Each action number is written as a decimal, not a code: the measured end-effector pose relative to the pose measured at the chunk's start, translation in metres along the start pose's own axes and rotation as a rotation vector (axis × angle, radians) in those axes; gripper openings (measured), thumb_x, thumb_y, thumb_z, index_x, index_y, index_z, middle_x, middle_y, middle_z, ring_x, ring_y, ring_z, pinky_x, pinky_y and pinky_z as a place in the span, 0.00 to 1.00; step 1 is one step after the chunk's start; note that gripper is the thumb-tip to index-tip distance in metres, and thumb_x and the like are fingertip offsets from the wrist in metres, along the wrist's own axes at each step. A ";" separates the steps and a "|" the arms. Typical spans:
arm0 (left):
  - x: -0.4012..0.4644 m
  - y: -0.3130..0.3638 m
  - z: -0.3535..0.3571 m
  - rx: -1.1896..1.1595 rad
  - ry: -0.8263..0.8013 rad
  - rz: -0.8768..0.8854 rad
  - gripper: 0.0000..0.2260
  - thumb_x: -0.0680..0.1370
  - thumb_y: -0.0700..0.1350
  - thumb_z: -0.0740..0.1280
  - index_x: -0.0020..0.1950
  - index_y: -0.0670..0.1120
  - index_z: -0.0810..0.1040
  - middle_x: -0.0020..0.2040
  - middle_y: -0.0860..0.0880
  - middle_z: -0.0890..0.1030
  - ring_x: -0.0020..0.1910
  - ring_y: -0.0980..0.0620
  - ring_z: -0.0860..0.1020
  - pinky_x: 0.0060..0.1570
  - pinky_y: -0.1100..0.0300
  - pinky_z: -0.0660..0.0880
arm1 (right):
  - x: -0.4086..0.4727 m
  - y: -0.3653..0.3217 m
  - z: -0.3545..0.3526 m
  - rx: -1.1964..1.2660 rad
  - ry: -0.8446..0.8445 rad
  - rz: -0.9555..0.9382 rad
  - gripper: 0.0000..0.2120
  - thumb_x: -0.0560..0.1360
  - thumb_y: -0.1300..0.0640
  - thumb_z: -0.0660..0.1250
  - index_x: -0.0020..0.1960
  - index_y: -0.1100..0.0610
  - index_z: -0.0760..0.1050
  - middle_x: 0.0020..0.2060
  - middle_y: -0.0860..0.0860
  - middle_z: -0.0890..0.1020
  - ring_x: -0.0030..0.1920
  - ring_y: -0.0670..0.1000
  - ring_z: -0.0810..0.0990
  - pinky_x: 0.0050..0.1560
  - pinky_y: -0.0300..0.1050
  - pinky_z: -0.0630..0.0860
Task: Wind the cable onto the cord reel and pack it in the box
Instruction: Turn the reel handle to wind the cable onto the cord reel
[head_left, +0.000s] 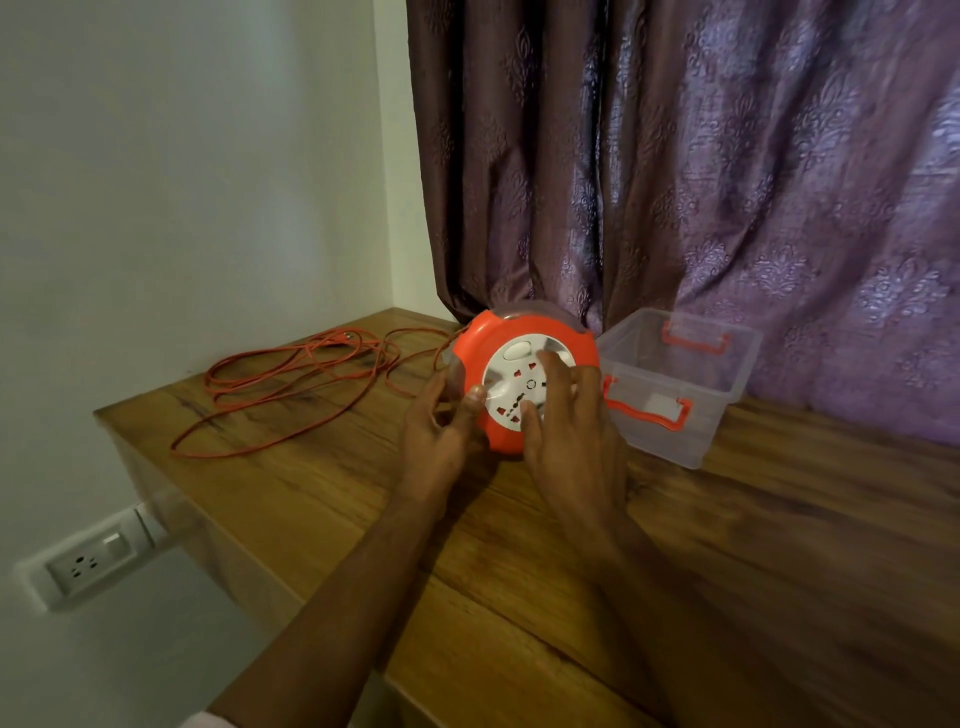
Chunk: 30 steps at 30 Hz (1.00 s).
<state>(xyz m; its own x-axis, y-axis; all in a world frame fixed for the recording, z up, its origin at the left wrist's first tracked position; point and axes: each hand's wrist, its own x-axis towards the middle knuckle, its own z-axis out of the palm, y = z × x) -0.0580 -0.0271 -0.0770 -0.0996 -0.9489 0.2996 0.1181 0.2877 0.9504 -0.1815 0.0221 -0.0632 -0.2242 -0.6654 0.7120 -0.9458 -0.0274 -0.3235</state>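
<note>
An orange cord reel (498, 332) with a white socket face stands tilted on edge on the wooden table (519, 571). My left hand (441, 431) grips the reel's left rim, thumb on its front. My right hand (571, 415) lies with spread fingers on the white socket face. The orange cable (291, 384) lies in loose loops on the table to the left of the reel and runs to it. A clear plastic box (675, 384) with orange latches stands open, without a lid, just right of the reel.
A purple patterned curtain (701, 182) hangs behind the table. A white wall (182, 182) is at the left, with a wall socket (88, 561) below the table's left edge.
</note>
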 end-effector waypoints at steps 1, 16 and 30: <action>0.000 0.000 -0.001 -0.005 0.006 0.005 0.11 0.78 0.57 0.67 0.55 0.73 0.71 0.54 0.66 0.77 0.56 0.59 0.78 0.43 0.62 0.82 | -0.002 -0.001 0.000 -0.039 0.015 -0.042 0.27 0.73 0.56 0.63 0.70 0.49 0.61 0.62 0.58 0.70 0.54 0.59 0.77 0.38 0.50 0.79; 0.000 -0.002 0.000 -0.003 0.004 0.022 0.11 0.79 0.54 0.68 0.57 0.69 0.72 0.53 0.65 0.77 0.55 0.60 0.78 0.40 0.65 0.80 | -0.005 0.004 0.004 -0.068 -0.137 -0.031 0.29 0.77 0.52 0.62 0.72 0.37 0.53 0.69 0.56 0.61 0.59 0.61 0.75 0.49 0.55 0.80; -0.003 0.001 0.001 0.018 -0.014 0.012 0.12 0.79 0.54 0.68 0.56 0.71 0.72 0.51 0.68 0.79 0.50 0.64 0.79 0.42 0.65 0.81 | -0.003 0.003 0.003 0.073 -0.017 0.132 0.28 0.76 0.38 0.59 0.73 0.44 0.59 0.54 0.54 0.83 0.50 0.56 0.82 0.46 0.49 0.77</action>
<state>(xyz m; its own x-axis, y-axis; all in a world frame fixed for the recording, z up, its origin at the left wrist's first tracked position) -0.0583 -0.0237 -0.0773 -0.1121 -0.9436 0.3116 0.1017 0.3010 0.9482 -0.1833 0.0218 -0.0685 -0.3406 -0.6791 0.6502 -0.8887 0.0068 -0.4585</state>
